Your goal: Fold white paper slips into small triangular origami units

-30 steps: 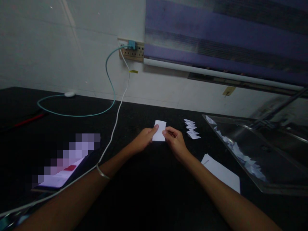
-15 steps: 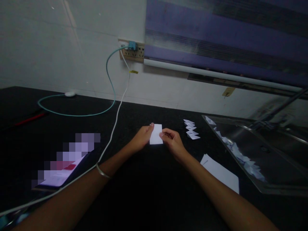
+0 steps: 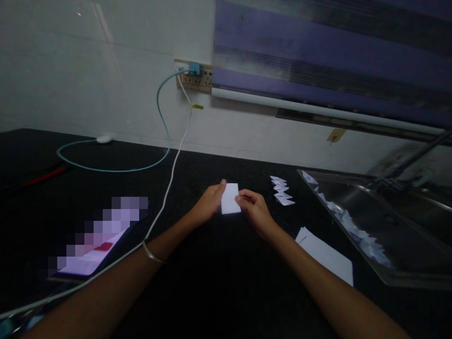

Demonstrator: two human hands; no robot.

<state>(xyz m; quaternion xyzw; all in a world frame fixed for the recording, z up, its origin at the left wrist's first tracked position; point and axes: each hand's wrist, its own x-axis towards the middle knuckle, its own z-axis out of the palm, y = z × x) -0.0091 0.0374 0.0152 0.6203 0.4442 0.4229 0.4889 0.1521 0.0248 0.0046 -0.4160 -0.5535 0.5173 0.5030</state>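
A small white paper rectangle [image 3: 230,198] lies on the black counter [image 3: 212,278] between my hands. My left hand [image 3: 209,202] pinches its left edge, the index finger stretched along the side. My right hand [image 3: 253,208] pinches its right edge with curled fingers. A metal bangle sits on my left wrist. Just right of my right hand is a short row of small folded white paper pieces [image 3: 281,190].
White paper sheets [image 3: 326,255] lie at the right. A steel sink [image 3: 399,254] holds several paper scraps. A lit phone screen [image 3: 95,235] lies at the left. A white cable [image 3: 169,179] and a teal cable [image 3: 116,167] run from a wall socket [image 3: 193,77].
The paper rectangle looks shorter than a second ago and sits slightly lower and further left between my hands. Both hands have kept their pinch on it.
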